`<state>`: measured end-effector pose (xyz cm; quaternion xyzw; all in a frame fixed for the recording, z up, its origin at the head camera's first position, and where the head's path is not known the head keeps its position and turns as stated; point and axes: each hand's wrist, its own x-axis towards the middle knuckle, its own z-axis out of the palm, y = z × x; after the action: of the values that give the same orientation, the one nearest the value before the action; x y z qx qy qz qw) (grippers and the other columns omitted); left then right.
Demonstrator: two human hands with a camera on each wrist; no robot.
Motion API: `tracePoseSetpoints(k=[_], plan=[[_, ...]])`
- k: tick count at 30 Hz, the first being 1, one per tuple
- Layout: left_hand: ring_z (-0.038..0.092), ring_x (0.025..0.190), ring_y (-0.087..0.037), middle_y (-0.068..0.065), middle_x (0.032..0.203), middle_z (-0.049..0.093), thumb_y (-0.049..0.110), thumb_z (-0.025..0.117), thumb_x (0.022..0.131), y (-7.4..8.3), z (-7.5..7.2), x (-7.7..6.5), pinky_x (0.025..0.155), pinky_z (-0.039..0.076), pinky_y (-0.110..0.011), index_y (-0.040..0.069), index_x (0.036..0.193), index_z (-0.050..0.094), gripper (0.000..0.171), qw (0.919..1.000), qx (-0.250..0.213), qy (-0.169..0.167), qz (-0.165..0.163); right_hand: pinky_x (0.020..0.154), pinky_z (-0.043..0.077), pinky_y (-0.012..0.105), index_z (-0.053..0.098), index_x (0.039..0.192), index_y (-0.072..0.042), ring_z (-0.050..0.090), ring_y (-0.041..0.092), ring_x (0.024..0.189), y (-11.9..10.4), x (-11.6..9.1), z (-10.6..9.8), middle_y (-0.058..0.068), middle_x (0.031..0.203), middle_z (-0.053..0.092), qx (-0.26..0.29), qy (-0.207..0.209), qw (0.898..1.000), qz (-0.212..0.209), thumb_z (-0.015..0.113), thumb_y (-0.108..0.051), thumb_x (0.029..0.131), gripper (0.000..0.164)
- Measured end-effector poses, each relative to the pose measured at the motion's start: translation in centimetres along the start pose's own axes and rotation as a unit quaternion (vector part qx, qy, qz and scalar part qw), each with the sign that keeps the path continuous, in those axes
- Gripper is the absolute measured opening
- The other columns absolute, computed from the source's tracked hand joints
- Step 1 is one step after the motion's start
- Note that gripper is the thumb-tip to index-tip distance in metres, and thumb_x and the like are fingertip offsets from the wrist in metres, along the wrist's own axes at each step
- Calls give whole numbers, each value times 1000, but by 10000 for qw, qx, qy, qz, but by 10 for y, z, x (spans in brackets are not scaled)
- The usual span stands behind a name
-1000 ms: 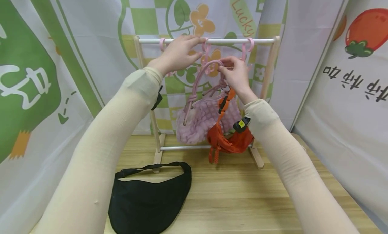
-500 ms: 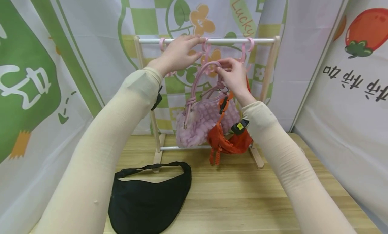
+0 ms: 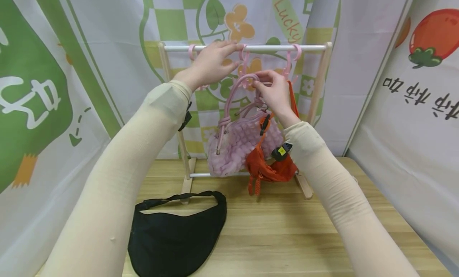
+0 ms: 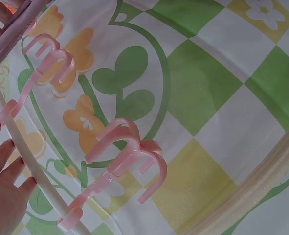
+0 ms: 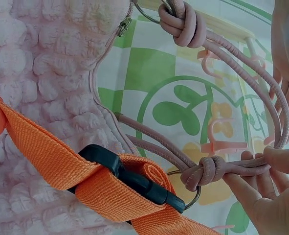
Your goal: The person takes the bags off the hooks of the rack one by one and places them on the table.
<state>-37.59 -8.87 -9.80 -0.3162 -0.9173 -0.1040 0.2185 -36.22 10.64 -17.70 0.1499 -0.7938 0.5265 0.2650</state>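
My right hand (image 3: pixel 274 91) pinches the strap handle (image 5: pixel 247 166) of a pink puffy handbag (image 3: pixel 234 145) between thumb and fingers. The bag hangs below that hand, in front of the rack. My left hand (image 3: pixel 215 61) lies along the rack's white top rail (image 4: pixel 32 164), fingers extended, with a fingertip at the base of the middle pink hook (image 4: pixel 41 68). That hook's prongs stick out close to the handbag's handle. An orange waist bag (image 3: pixel 269 165) hangs at the right, overlapping the handbag; its buckled strap (image 5: pixel 120 181) crosses the pink fabric.
The wooden rack (image 3: pixel 317 81) stands on a wood-grain table (image 3: pixel 269 237). A pink hook (image 3: pixel 295 54) hangs on the rail's right part, another pink hook (image 4: pixel 122 164) at its left. A black sling bag (image 3: pixel 175 241) lies at the table's front left. A printed curtain (image 3: pixel 172 22) hangs behind.
My right hand has moved a little left and down, bringing the pink handbag lower. More of the orange strap shows behind the right wrist. The left hand has stayed on the rail.
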Motion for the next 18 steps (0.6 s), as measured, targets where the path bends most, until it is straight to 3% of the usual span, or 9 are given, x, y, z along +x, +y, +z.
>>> tracePoseSetpoints(k=[6, 13, 18], plan=[[25, 143, -22, -1, 155, 27, 39, 47, 98, 0, 0, -2, 119, 14, -41, 28, 147, 33, 52, 10000, -12, 56, 57, 68, 52, 19, 66, 113, -4, 69, 19, 92, -2, -1, 2, 13, 108, 69, 53, 83, 9999, -130, 67, -11, 88, 27], [26, 143, -22, -1, 154, 30, 38, 47, 98, 1, 0, -5, 119, 16, -40, 25, 146, 35, 51, 9996, -88, 221, 177, 61, 50, 26, 66, 113, -4, 66, 23, 75, -2, -4, 4, 15, 105, 68, 489, 1, 9987, -129, 66, -10, 89, 25], [26, 143, -20, -1, 154, 30, 37, 47, 98, -1, 1, -7, 119, 16, -39, 25, 146, 36, 50, 9993, -140, 296, 206, 68, 53, 34, 66, 113, -4, 67, 24, 81, -4, -6, 6, 16, 105, 69, 447, -6, 9988, -187, 64, -9, 89, 24]])
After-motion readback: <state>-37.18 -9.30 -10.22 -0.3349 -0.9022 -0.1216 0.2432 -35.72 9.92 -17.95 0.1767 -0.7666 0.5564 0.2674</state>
